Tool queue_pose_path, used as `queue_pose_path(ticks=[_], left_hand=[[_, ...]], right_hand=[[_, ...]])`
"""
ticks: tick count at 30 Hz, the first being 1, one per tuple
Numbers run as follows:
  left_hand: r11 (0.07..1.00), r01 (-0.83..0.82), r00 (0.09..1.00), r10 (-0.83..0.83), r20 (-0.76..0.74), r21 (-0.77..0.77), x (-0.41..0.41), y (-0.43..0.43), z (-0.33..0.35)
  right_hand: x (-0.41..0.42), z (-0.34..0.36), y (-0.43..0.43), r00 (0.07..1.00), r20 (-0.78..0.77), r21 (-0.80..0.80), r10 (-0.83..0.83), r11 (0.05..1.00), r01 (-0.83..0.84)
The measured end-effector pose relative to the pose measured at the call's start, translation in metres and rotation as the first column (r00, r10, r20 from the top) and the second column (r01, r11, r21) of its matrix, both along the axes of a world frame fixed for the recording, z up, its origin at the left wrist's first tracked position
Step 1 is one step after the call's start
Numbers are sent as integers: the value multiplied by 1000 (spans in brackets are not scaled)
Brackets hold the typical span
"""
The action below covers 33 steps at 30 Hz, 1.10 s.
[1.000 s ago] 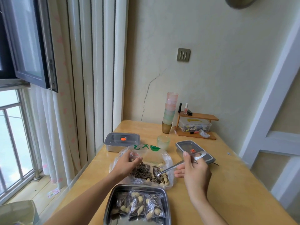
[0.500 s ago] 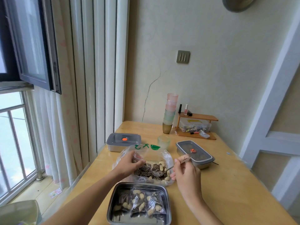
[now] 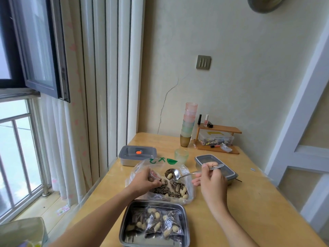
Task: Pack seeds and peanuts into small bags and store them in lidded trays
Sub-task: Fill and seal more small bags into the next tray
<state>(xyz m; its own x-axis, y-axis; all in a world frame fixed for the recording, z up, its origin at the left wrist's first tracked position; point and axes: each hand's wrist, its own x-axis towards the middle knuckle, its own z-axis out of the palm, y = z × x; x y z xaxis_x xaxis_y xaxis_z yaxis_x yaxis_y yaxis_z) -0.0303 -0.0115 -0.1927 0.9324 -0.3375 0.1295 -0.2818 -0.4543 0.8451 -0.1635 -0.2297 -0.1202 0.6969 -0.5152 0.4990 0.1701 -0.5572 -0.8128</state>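
Wooden table (image 3: pixel 249 202) by a curtained window. At the near edge sits an open steel tray (image 3: pixel 125 227), no lid on it, with several filled small bags (image 3: pixel 154 223) lying flat inside, each showing striped seeds and pale peanuts. Just behind the tray and touching its far rim is a large clear plastic bag (image 3: pixel 189 194), mouth wide open, holding a loose heap of seeds and peanuts (image 3: pixel 170 188). The left hand (image 3: pixel 146 180) reaches into that mouth from the left, fingers curled and pinching a small clear bag (image 3: pixel 154 175) just above the heap; how far it is opened cannot be told. The right hand (image 3: pixel 211 180) grips the handle of a metal spoon (image 3: pixel 190 174), thumb on top. The spoon's bowl is level over the big bag, carries a few peanuts and seeds, and hangs just beside the small bag. Further back on the left stands a lidded tray (image 3: pixel 137 154), grey lid with an orange dot. A second lidded tray (image 3: pixel 229 173) stands on the right, partly hidden behind the right hand. Between the two is a pale green glass (image 3: pixel 181 155). Against the wall stand a stack of pastel cups (image 3: pixel 189 122) and a small wooden shelf (image 3: pixel 219 130) with a clear box under it.
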Motion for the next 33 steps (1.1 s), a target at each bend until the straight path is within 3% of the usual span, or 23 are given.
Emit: queue_pose_path(ticks=[4,7,13,19,22,25,29,31,33], left_hand=[[999,-7,1000,6,29,46,4,-3,-1],[1000,4,1000,-4,18,3,4,-8,2],[985,-4,993,-15,-113,-172,7,-5,0],[971,8,993,-36,-112,-238,2,-5,5],[962,18,992,-51,-115,-272,2,-4,5],[965,22,994,-48,-95,-261,0,0,6],[966,83,995,-93,-29,-246,-3,8,14],[955,89,996,-94,-5,-282,-4,10,16],[946,81,997,-82,9,-314,-3,9,16]], right_hand=[[4,19,9,997,66,-14,25,1000,-24],[3,25,24,982,118,-137,150,981,-134],[3,14,34,876,99,-598,471,732,-326],[1,12,30,834,135,-669,535,670,-321],[2,15,23,840,135,-606,525,714,-349],[5,19,14,871,215,-487,442,821,-296],[11,17,1,957,233,-81,175,984,-160],[22,6,-8,989,123,143,82,985,-100],[35,-9,-13,995,2,294,96,951,-92]])
